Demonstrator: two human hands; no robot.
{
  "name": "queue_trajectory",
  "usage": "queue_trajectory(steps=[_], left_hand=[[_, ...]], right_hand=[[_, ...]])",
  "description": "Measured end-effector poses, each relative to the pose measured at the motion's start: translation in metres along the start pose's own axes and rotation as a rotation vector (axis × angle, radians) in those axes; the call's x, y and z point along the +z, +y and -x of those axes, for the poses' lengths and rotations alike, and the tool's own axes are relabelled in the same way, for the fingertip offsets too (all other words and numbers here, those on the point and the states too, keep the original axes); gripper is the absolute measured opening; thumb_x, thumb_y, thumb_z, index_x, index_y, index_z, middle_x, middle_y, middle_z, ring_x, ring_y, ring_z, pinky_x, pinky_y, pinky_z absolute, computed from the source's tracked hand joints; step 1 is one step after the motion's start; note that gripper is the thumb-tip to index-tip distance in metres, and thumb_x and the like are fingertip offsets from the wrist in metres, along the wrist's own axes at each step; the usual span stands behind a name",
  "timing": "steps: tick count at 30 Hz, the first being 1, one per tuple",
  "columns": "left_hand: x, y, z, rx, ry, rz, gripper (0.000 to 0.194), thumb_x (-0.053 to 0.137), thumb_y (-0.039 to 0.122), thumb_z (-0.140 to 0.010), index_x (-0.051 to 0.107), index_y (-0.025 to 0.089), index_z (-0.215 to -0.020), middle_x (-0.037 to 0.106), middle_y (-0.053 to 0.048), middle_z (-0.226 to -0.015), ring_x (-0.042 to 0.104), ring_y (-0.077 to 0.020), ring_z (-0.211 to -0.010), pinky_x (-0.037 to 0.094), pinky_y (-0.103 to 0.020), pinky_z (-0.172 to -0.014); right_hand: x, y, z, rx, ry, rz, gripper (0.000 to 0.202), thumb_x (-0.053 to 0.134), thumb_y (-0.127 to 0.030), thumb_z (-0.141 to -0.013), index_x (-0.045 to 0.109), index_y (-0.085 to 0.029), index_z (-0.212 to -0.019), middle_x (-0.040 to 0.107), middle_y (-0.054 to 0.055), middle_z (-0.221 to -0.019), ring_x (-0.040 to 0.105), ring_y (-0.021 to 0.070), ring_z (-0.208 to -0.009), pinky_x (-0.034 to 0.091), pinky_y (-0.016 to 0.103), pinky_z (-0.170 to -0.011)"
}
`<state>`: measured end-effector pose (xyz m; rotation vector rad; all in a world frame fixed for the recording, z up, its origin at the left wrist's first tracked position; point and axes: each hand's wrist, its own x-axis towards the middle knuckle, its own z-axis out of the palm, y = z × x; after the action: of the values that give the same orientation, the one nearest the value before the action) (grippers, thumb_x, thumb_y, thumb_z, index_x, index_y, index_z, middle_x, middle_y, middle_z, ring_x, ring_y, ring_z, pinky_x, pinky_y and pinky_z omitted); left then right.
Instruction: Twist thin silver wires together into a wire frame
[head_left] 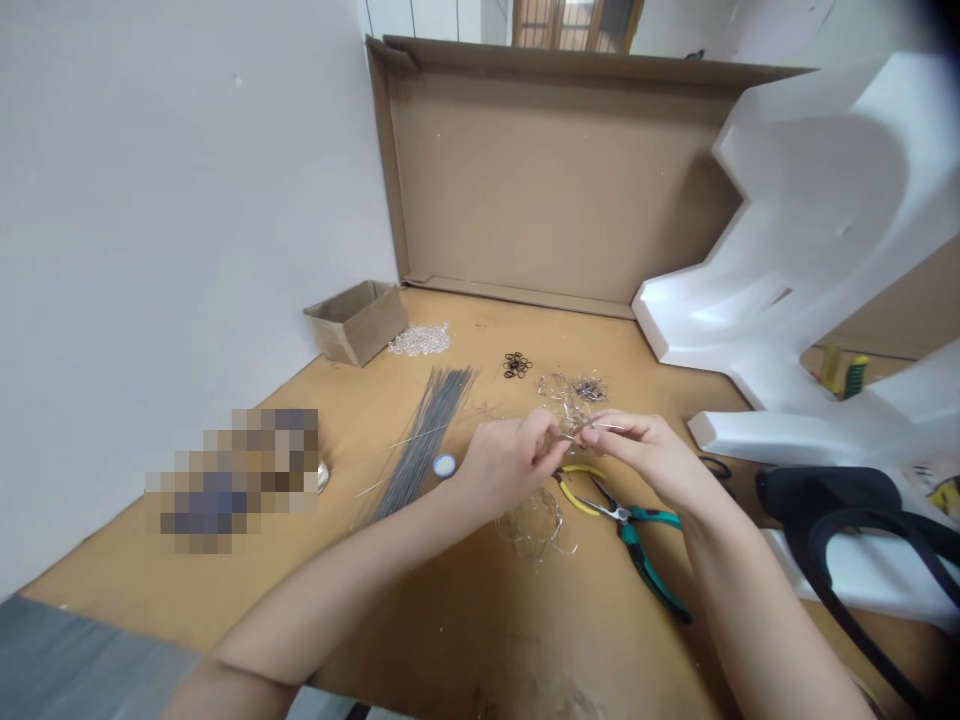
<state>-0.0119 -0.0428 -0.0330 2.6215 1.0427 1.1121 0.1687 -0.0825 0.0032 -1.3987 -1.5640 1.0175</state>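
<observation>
My left hand (pixel 517 450) and my right hand (pixel 626 440) meet over the middle of the table, fingers pinched on a thin silvery wire (pixel 609 427). The wire's full shape is partly hidden by my fingers. Just beyond my hands lies a pile of bent wire pieces (pixel 551 386). Below them are pliers with yellow and green handles (pixel 651 575) and a loose coil of wire (pixel 536 535). To the left, a bundle of straight grey wires (pixel 424 440) lies beside a small round blue-and-white item (pixel 444 466).
A small cardboard box (pixel 356 325) stands by the left wall, next to clear rings (pixel 421 340). Black rings (pixel 517 365) lie mid-table. A large cardboard tray (pixel 555 180) stands behind. White foam (pixel 810 230) and a black strapped object (pixel 832 495) are at right.
</observation>
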Motion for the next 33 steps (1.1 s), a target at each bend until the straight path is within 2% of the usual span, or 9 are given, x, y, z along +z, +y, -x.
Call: queue_trajectory(steps=[3,5,9,12,17,20,23,26,33], left_hand=[[0.0,0.001,0.001,-0.013,0.027,-0.006,0.021,0.053,0.036,-0.081,0.058,0.018,-0.091,0.053,0.005,-0.05,0.047,-0.0091,-0.046,0.027,-0.021,-0.047],[-0.002,0.001,0.0,-0.024,0.008,0.015,0.018,0.054,0.033,-0.081,0.059,0.018,-0.09,0.052,0.005,-0.05,0.046,-0.0088,-0.047,0.027,-0.022,-0.048],[-0.005,-0.003,-0.005,-0.043,-0.152,0.266,0.012,0.054,0.024,-0.08,0.06,0.018,-0.072,0.055,0.003,-0.059,0.047,-0.0076,-0.054,0.033,-0.02,-0.052],[-0.005,-0.008,-0.007,-0.083,-0.282,0.508,0.011,0.053,0.024,-0.08,0.062,0.018,-0.077,0.058,0.002,-0.068,0.049,-0.0078,-0.059,0.037,-0.018,-0.055],[-0.015,-0.009,-0.011,-0.107,-0.332,0.598,0.011,0.055,0.024,-0.08,0.063,0.018,-0.075,0.057,0.001,-0.07,0.05,-0.0099,-0.067,0.039,-0.02,-0.061],[-0.024,-0.008,-0.015,-0.204,-0.374,0.712,0.015,0.056,0.029,-0.079,0.058,0.016,-0.073,0.055,0.001,-0.07,0.048,-0.0098,-0.066,0.039,-0.021,-0.061],[-0.027,-0.011,-0.017,-0.292,-0.379,0.82,0.021,0.056,0.036,-0.079,0.055,0.016,-0.073,0.051,0.002,-0.067,0.045,-0.0087,-0.06,0.037,-0.021,-0.057],[-0.026,-0.015,-0.017,-0.297,-0.357,0.844,0.022,0.053,0.037,-0.081,0.054,0.016,-0.077,0.051,0.001,-0.069,0.045,-0.009,-0.062,0.037,-0.022,-0.058],[-0.025,-0.012,-0.017,-0.313,-0.28,0.907,0.018,0.05,0.033,-0.084,0.056,0.016,-0.087,0.057,-0.001,-0.075,0.053,-0.011,-0.071,0.044,-0.025,-0.069]], right_hand=[[0.0,-0.001,0.0,-0.016,-0.036,0.0,0.026,0.06,-0.041,-0.077,0.066,-0.018,-0.068,0.063,0.002,-0.074,0.055,0.0162,-0.074,0.042,0.028,-0.071],[0.0,-0.001,0.0,-0.03,-0.048,0.011,0.028,0.059,-0.042,-0.078,0.064,-0.018,-0.065,0.061,0.001,-0.071,0.054,0.0148,-0.07,0.041,0.028,-0.068],[-0.002,0.002,-0.001,-0.043,-0.017,0.084,0.029,0.057,-0.044,-0.079,0.065,-0.018,-0.07,0.064,0.003,-0.078,0.054,0.0155,-0.072,0.041,0.028,-0.068],[-0.003,0.005,-0.002,-0.037,0.041,0.121,0.029,0.057,-0.045,-0.079,0.067,-0.018,-0.079,0.066,0.004,-0.084,0.056,0.0165,-0.074,0.043,0.03,-0.07],[-0.004,0.004,-0.001,-0.012,0.085,0.079,0.028,0.061,-0.043,-0.076,0.068,-0.018,-0.087,0.069,0.006,-0.086,0.06,0.0186,-0.076,0.045,0.034,-0.074],[-0.006,0.002,-0.001,-0.007,0.133,0.014,0.027,0.066,-0.04,-0.072,0.066,-0.019,-0.087,0.069,0.007,-0.091,0.061,0.0198,-0.081,0.046,0.036,-0.078],[-0.011,0.001,0.001,-0.003,0.118,-0.075,0.029,0.069,-0.037,-0.069,0.064,-0.019,-0.091,0.068,0.006,-0.092,0.061,0.0196,-0.085,0.046,0.036,-0.08],[-0.014,0.002,0.002,-0.014,0.066,-0.121,0.029,0.068,-0.033,-0.072,0.062,-0.02,-0.097,0.068,0.005,-0.091,0.061,0.0178,-0.084,0.046,0.034,-0.081],[-0.019,0.005,0.002,-0.036,0.004,-0.192,0.025,0.061,-0.03,-0.077,0.063,-0.018,-0.099,0.066,0.005,-0.082,0.055,0.0133,-0.065,0.046,0.033,-0.073]])
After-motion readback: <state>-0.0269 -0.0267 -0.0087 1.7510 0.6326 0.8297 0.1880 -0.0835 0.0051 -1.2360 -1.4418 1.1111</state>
